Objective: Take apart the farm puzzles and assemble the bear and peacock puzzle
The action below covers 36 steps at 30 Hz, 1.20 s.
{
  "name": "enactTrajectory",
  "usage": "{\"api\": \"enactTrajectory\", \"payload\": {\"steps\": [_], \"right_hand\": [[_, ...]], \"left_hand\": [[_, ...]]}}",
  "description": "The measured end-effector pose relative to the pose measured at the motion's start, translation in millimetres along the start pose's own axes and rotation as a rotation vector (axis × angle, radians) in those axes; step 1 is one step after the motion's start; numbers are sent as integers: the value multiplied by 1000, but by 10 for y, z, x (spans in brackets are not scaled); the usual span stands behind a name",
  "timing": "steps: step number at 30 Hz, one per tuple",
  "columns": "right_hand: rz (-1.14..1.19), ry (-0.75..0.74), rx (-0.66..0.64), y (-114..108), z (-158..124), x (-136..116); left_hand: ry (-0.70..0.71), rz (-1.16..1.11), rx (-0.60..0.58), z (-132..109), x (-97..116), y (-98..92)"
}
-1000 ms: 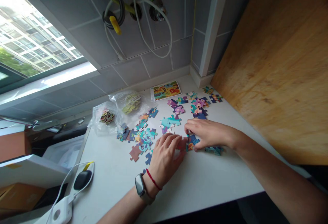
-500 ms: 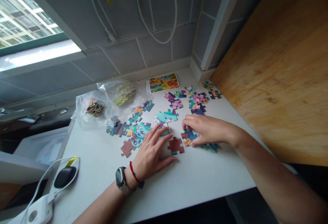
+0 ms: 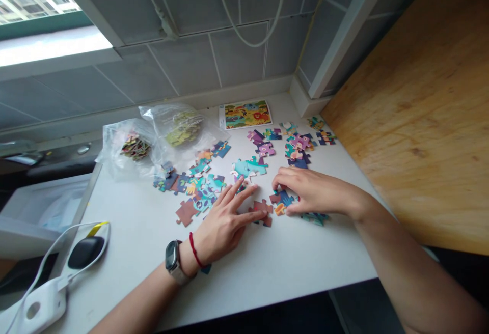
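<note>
My left hand [image 3: 223,219] lies low over the white table with its fingers spread. One of its fingers touches a reddish-brown puzzle piece [image 3: 263,206]. My right hand [image 3: 317,189] curls its fingers and thumb around a blue, brown and orange puzzle piece [image 3: 281,202], which rests on the table. Just right of it, a teal puzzle piece [image 3: 315,218] shows partly from under the hand. Joined teal pieces [image 3: 250,166] lie beyond my fingertips. To the left are a patterned teal cluster [image 3: 206,191] and a plain brown piece [image 3: 187,212].
At the back stands a picture card [image 3: 246,115], near two clear bags [image 3: 132,145] of pieces. More pieces [image 3: 300,143] lie at the back right, beside a wooden panel [image 3: 412,120]. A white cable and power strip [image 3: 46,303] occupy the left front.
My left hand's thumb side has moved up onto the reddish-brown piece, which now sits partly under a finger. My right hand stays at the blue piece. The camera view has shifted slightly.
</note>
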State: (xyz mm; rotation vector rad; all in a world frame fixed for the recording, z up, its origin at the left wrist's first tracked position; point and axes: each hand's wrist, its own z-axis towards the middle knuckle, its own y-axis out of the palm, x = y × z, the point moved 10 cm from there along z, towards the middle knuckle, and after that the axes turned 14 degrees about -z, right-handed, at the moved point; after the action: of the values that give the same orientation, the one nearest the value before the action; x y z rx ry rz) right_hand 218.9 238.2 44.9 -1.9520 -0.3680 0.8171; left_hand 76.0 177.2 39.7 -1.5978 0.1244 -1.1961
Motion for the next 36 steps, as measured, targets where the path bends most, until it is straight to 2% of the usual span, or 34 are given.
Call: {"api": "enactTrajectory", "payload": {"steps": [4,6,9,12,18,23,28,36], "right_hand": [[-4,-10,-10,-2,-2,-7],[-5,-9,-21,0,-4,-7],[-7,-13,2,-20,0,-3],[-10,-17,41,-47,10,10],[22,-42,65,-61,39,-4],[71,-111,77,-53,85,-80],[91,-119,86,-54,109,-99],[90,-107,84,-22,113,-61]], "left_hand": [[61,-19,-26,28,104,15],[58,-51,61,45,154,-74],[-46,-61,268,33,137,-236],[-123,-8,348,8,131,-229],[-104,-7,266,19,147,-49],[-30,46,145,40,115,-5],[22,92,34,37,87,45],[98,42,-57,48,92,67]]}}
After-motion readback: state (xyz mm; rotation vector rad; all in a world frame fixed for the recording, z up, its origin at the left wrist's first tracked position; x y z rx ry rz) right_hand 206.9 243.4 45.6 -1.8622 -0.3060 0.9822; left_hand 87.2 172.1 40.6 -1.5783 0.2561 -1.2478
